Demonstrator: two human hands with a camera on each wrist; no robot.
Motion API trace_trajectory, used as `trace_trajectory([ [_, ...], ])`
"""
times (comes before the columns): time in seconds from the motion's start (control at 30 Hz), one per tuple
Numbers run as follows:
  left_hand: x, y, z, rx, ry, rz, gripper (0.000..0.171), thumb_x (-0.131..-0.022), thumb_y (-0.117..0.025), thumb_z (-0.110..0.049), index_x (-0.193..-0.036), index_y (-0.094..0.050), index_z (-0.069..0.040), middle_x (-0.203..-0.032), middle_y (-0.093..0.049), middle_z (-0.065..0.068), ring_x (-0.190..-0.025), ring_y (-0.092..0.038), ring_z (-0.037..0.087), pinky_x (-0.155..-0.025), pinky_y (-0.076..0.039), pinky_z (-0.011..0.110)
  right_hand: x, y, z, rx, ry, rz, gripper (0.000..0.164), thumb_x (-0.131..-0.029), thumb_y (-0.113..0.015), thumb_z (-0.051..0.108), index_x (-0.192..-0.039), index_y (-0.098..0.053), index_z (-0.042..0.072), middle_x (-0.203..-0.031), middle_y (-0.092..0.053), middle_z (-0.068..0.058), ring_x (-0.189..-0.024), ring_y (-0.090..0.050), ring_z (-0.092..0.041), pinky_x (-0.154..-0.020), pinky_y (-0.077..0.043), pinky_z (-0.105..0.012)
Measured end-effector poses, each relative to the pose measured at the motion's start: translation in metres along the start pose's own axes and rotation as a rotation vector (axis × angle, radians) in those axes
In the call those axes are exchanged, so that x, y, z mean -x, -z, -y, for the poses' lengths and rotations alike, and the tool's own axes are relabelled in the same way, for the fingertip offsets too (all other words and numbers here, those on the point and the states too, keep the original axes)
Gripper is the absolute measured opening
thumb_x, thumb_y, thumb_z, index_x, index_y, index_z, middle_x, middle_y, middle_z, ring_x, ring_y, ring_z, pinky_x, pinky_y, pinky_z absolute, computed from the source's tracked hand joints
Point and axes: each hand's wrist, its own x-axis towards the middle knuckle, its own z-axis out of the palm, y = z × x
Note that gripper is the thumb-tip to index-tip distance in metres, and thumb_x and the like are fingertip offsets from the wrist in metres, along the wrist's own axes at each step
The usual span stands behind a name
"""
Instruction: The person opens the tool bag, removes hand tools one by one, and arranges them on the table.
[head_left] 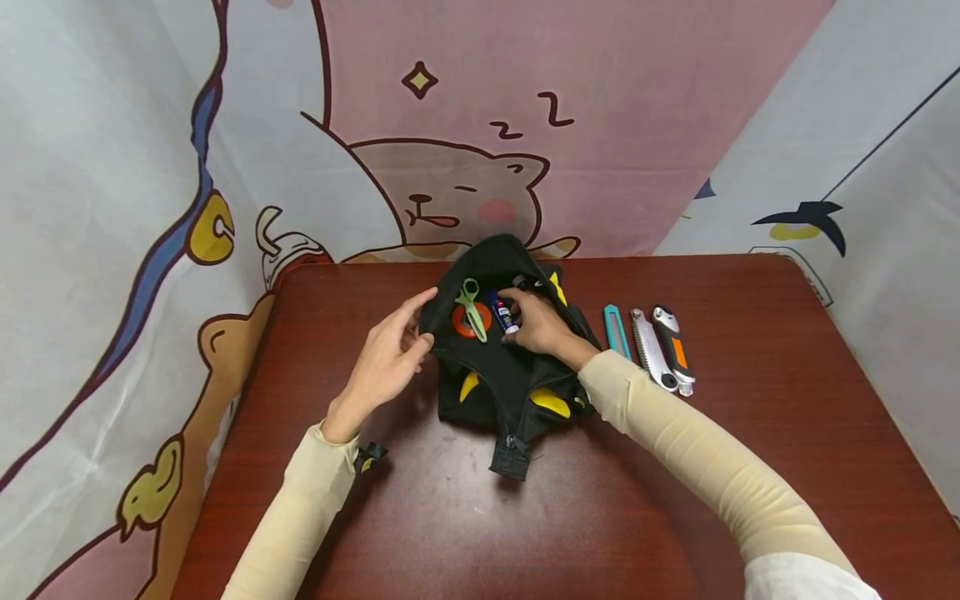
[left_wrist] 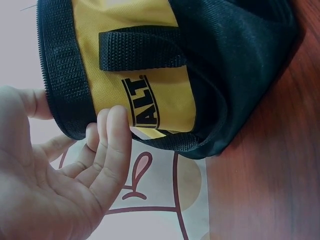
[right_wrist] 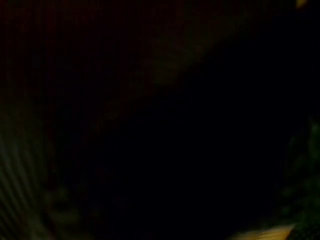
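A black and yellow tool bag (head_left: 517, 375) lies on the table with its mouth open towards me. My left hand (head_left: 386, 354) holds the left rim of the bag; in the left wrist view its fingers (left_wrist: 117, 135) lie against the yellow side by the zipper edge. My right hand (head_left: 536, 323) reaches into the bag, its thumb and fingers around a small blue bottle (head_left: 504, 314) with a white end. Left of the bottle, green-handled scissors (head_left: 471, 308) lie over an orange ring-shaped roll (head_left: 462, 323). The right wrist view is almost wholly dark.
Right of the bag lie a teal utility knife (head_left: 617, 332), a folding saw (head_left: 651, 350) and a grey and orange knife (head_left: 675, 350). A small black and yellow piece (head_left: 369, 457) is by my left wrist. Patterned cloth (head_left: 600, 167) hangs behind the reddish-brown table (head_left: 465, 533).
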Motion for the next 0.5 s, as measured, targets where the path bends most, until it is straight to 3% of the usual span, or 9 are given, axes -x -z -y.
trace_trajectory([
  [0.2, -0.0002, 0.0002, -0.0006, -0.012, 0.000, 0.004, 0.066, -0.106, -0.063, -0.006, -0.169, -0.049, -0.025, -0.109, -0.058, 0.011, -0.075, -0.069, 0.030, -0.058, -0.064, 0.032, -0.0036, -0.0015, -0.0034, -0.023, -0.016, 0.000, 0.085, -0.090, -0.093, 0.009, -0.163, -0.051, 0.004, -0.131, -0.064, -0.025, -0.107, -0.068, -0.038, -0.096, -0.059, -0.052],
  [0.5, 0.0003, 0.0008, -0.0028, -0.011, 0.002, -0.001, 0.067, -0.106, -0.063, -0.004, -0.168, -0.050, -0.023, -0.109, -0.058, 0.013, -0.074, -0.068, 0.030, -0.058, -0.064, 0.030, -0.0066, -0.0024, -0.0042, -0.057, -0.039, 0.012, 0.085, -0.090, -0.092, 0.008, -0.164, -0.050, 0.005, -0.123, -0.066, -0.021, -0.092, -0.068, -0.029, -0.087, -0.058, -0.046],
])
